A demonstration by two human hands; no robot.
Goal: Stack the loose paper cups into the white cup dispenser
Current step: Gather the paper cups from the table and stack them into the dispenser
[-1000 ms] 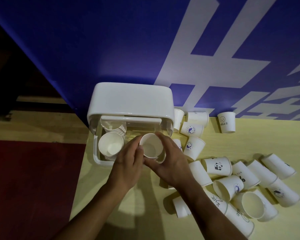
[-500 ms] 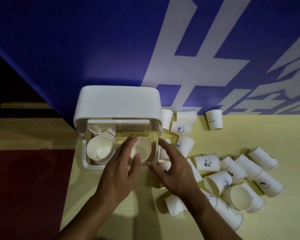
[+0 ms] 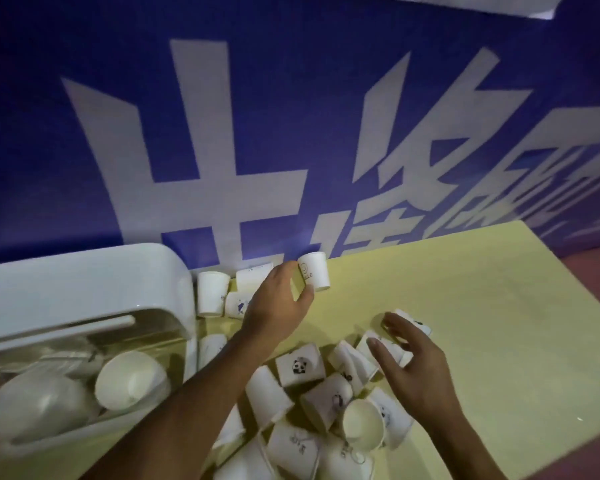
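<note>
In my head view, my left hand (image 3: pixel 274 306) reaches to the back of the table (image 3: pixel 465 323), where the lone cup (image 3: pixel 315 276) stands by the banner (image 3: pixel 257 133). My thumb and forefinger curve in a C at its left side, touching it or nearly so; I cannot tell whether the pinch has closed. My right hand (image 3: pixel 416 368) hovers over the pile (image 3: pixel 302 367) of loose cups, fingers spread and holding nothing, the tips above a tipped cup at the pile's far edge. The dispenser (image 3: pixel 84 289) sits at my left, lid up, with nested cups (image 3: pixel 132 379) inside, mouths toward me. Most of the loose ones are not yet in.

The step in hand, I judge, is picking up, one cup per hand. I should get thumb and fingers on opposite sides of the lone cup, or it may skid along the banner. Paper walls buckle, so I squeeze lightly, near the stiffer rim. With my right I should choose a cup lying free on top, not one wedged under others.
</note>
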